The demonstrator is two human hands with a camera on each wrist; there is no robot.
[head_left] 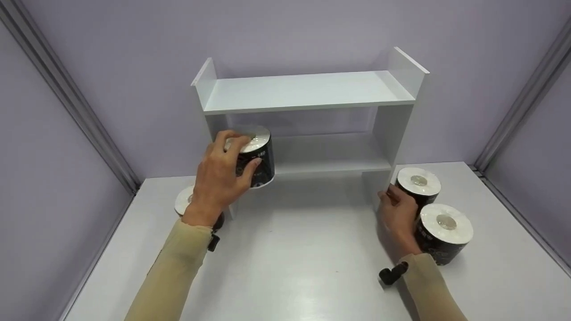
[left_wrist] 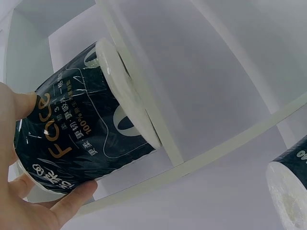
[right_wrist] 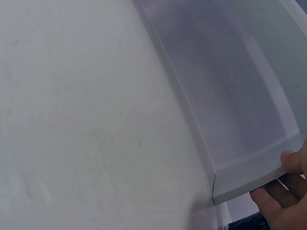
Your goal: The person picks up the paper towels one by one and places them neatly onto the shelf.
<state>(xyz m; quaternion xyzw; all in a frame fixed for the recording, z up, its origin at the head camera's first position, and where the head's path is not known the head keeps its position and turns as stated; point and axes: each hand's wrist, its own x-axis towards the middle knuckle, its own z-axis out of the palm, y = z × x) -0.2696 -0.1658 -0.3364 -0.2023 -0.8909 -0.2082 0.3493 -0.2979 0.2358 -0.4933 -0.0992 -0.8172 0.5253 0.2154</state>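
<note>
A toilet paper roll [head_left: 264, 164] in a dark printed wrapper is upright at the left end of the middle board of a white shelf unit [head_left: 308, 92]. My left hand [head_left: 219, 176] grips it, thumb on the near side and fingers over the top and far side. In the left wrist view the base of the wrapped roll [left_wrist: 81, 115] is close to the board's front edge; whether it touches cannot be told. My right hand [head_left: 399, 214] holds the front edge of the right side panel [right_wrist: 254, 184], thumb and fingers on opposite faces.
Two more wrapped rolls stand on the right of the white table [head_left: 303, 276]: a rear roll [head_left: 419, 182] and a front roll [head_left: 446, 225]. Another roll [head_left: 182, 201] is partly hidden behind my left wrist. A wall [head_left: 303, 31] rises behind the shelf unit.
</note>
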